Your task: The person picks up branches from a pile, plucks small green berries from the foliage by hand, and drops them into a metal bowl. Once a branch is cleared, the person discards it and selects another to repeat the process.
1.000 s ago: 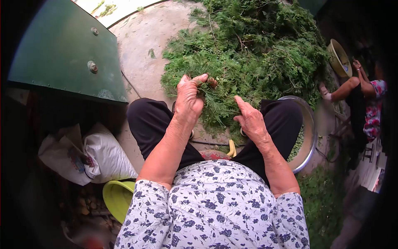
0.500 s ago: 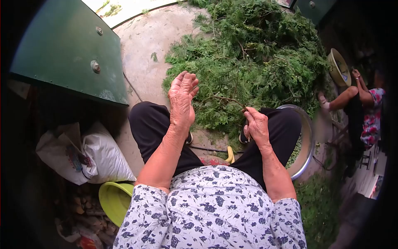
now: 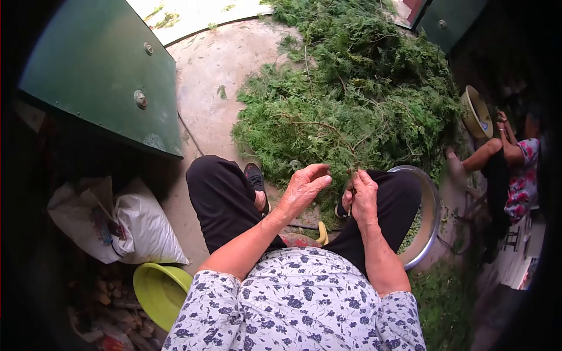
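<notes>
My right hand (image 3: 360, 198) is closed around the stem end of a green branch (image 3: 331, 130), which reaches forward and left over the pile of cut greenery (image 3: 374, 88). Left of it, my left hand (image 3: 307, 186) is raised with its fingers bent and apart, near the branch and holding nothing that shows. Beside my right knee stands a metal basin (image 3: 434, 210) with small green pieces inside, partly hidden by the leg.
A green metal panel (image 3: 105, 76) stands at the left, above white sacks (image 3: 149, 228) and a lime-green basin (image 3: 153, 292). At the right, another person (image 3: 518, 158) sits by a beige basin (image 3: 475, 111). A yellow curved object (image 3: 322, 233) lies between my legs.
My left hand has come down and right, closer to my right hand, and its fingers have bent. My right hand has shifted slightly down, still holding the branch.
</notes>
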`<state>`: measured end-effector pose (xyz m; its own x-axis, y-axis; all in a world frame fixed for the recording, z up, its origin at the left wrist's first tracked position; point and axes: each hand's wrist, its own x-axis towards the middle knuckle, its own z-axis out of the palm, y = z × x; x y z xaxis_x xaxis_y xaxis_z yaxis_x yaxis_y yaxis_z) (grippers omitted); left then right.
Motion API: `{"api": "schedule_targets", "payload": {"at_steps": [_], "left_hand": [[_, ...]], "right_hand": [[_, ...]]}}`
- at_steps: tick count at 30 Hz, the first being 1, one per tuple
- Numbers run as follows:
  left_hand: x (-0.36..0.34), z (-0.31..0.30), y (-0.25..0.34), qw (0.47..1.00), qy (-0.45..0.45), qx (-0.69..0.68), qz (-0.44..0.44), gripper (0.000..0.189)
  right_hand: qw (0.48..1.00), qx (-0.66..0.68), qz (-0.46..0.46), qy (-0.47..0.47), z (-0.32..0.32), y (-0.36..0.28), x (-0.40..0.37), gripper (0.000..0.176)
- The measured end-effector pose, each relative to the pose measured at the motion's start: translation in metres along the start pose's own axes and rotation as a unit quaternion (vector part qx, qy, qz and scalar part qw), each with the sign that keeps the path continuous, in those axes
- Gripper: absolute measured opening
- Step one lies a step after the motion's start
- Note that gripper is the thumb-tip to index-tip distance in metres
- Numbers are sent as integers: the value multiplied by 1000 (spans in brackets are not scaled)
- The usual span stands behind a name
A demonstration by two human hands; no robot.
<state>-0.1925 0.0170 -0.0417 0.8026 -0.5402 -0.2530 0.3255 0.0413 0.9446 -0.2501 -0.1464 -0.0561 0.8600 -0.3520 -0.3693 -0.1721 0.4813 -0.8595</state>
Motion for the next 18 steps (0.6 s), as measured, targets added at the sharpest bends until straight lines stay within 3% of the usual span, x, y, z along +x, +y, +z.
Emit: {"api": "schedule_targets", "payload": {"at_steps": [3,5,8,10,12,13,18], "left_hand": [[14,8,-4,1000,5,-26,3,45],[24,14,-10,989,-7,-146,-4,56],[24,20,20,989,8,-141,-32,59],[29,20,17,982,17,-187,-33,54],[30,15,17,967,1,-254,-31,44],[32,15,19,956,37,-292,-15,22],[34,0,16,938,58,-334,-71,12]], "right_hand": [[999,21,28,-33,4,7,-1,14],[998,-1,39,-48,11,8,-6,15],[994,-43,60,-85,22,5,-16,19],[979,-120,40,-161,23,11,-19,19],[973,-144,41,-174,26,7,-23,19],[969,-166,40,-177,28,5,-24,19],[972,-173,46,-151,31,11,-27,18]]}}
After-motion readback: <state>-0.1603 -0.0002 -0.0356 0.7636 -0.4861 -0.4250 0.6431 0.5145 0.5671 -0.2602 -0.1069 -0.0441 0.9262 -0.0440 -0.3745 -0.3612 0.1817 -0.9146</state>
